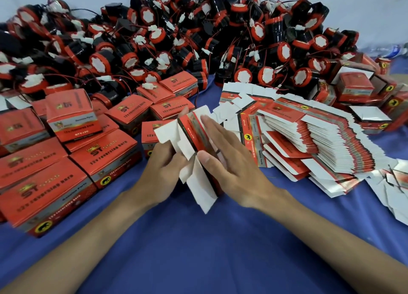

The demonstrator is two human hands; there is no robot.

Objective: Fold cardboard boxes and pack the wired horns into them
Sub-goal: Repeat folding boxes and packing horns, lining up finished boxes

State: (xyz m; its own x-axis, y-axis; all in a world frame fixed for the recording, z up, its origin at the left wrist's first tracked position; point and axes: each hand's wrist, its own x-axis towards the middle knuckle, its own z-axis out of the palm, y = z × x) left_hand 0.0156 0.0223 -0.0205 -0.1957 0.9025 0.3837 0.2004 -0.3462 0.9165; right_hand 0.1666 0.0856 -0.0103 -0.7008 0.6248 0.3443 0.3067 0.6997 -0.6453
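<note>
1. At the centre of the frame, just above the bare blue cloth (198, 238), we hold one half-formed box (194, 130). Our left hand (163, 170) curls round its white flaps, and our right hand (229, 159) lies flat against its red side, fingers straight.
2. We judge that pushing before the walls square up could crease or tear a flap. Only one hand truly grips, so the box could also slip.
3. At middle left, the closed boxes (103, 154) crowd near our left hand, and a careless wrist could topple them.
4. At middle right, the fanned stack of flat boxes (320, 143) lies just beside our right hand and may slide.
5. Across the top, the horns (154, 40) lie heaped with their wires tangled. Lifting one may drag its neighbours, and the closed boxes stand in our reach.
</note>
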